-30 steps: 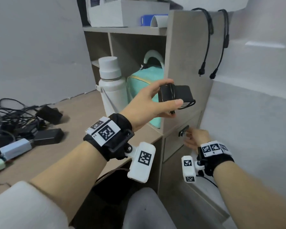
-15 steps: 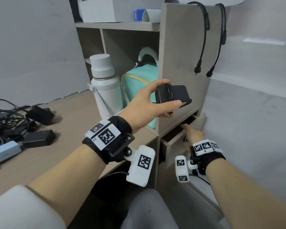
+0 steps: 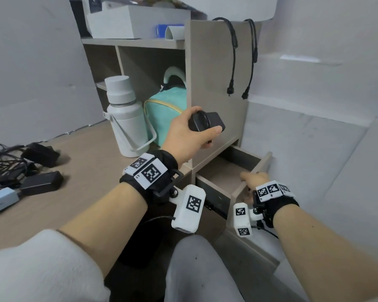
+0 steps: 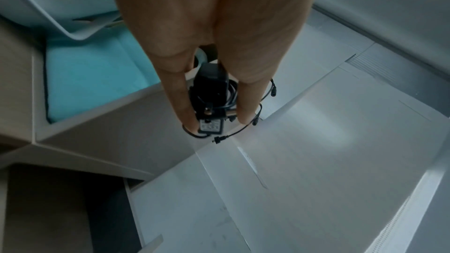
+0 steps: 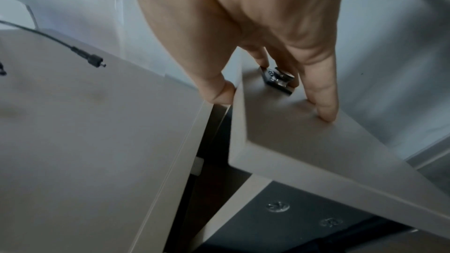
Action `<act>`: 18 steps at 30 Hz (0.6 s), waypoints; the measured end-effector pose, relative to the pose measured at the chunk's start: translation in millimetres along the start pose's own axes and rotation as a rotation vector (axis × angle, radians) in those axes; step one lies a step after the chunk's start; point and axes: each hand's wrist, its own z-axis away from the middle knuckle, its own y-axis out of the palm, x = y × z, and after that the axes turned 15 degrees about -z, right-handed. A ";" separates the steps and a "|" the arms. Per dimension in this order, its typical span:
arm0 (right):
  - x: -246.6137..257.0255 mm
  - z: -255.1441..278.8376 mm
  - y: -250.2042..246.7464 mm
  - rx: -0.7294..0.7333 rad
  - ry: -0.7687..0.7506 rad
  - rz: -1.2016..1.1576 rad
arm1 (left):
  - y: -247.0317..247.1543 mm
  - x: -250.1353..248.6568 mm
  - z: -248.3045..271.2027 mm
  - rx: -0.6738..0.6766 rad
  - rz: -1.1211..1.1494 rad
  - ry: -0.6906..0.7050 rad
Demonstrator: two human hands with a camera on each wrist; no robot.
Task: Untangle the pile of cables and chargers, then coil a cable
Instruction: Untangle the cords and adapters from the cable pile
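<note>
My left hand (image 3: pixel 205 119) grips a black charger (image 3: pixel 215 120) with its thin cable wound round the body, held in the air in front of the shelf side and above the drawer. In the left wrist view the charger (image 4: pixel 212 88) sits between thumb and fingers of that hand (image 4: pixel 215 118), and a loose plug end sticks out below it. My right hand (image 3: pixel 251 179) holds the front panel of the open drawer (image 3: pixel 265 162). Its thumb hooks over the panel's top edge and its fingers curl at the metal handle (image 5: pixel 277 80). The tangled cable pile (image 3: pixel 7 166) lies at the desk's far left.
A white bottle (image 3: pixel 124 118) and a teal bag (image 3: pixel 164 118) stand in the shelf unit. Two black cables (image 3: pixel 234 62) hang over its side panel. Black adapters (image 3: pixel 42 183) lie on the desk beside the pile. A grey wall is close on the right.
The drawer, closed a second ago, now stands pulled out, with my right hand still on its front. My left hand has kept the charger and turned it slightly.
</note>
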 end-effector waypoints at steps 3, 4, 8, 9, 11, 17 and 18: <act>-1.0 11.9 -21.6 -0.033 -0.011 0.070 | 5.0 3.5 3.2 -0.075 0.008 -0.063; -2.6 15.0 -29.6 -0.047 -0.015 0.090 | 7.1 3.2 6.1 -0.071 0.023 -0.076; -9.4 20.7 -58.3 -0.101 -0.002 0.179 | 18.9 3.1 14.8 0.002 0.110 -0.177; -11.3 20.9 -65.4 -0.112 0.004 0.203 | 22.1 2.2 17.5 0.030 0.137 -0.212; -12.7 24.3 -79.6 -0.117 -0.002 0.245 | 27.6 0.1 20.9 0.102 0.194 -0.275; -16.2 24.5 -112.3 -0.084 -0.004 0.273 | 31.9 3.5 18.5 0.195 0.227 -0.369; -12.4 27.1 -112.3 -0.101 -0.018 0.295 | 32.9 5.4 17.2 0.201 0.226 -0.382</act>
